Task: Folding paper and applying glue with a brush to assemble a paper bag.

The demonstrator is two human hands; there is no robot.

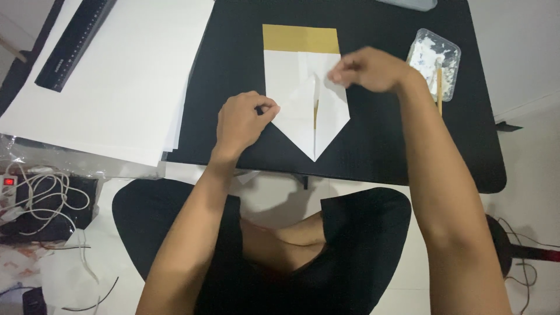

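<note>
A sheet of paper (294,81), white with a gold band at its far end, lies on a black table (373,146); its near end is folded into a point. My left hand (242,119) presses the left folded edge with pinched fingers. My right hand (367,69) pinches the paper's right side near the central crease, lifting a flap slightly.
Large white sheets (116,81) lie on the left with a black ruler (73,41) on them. A clear plastic tub of white paste (433,55) with a wooden stick (438,90) stands at the right. Cables and a power strip (9,186) lie on the floor at the left.
</note>
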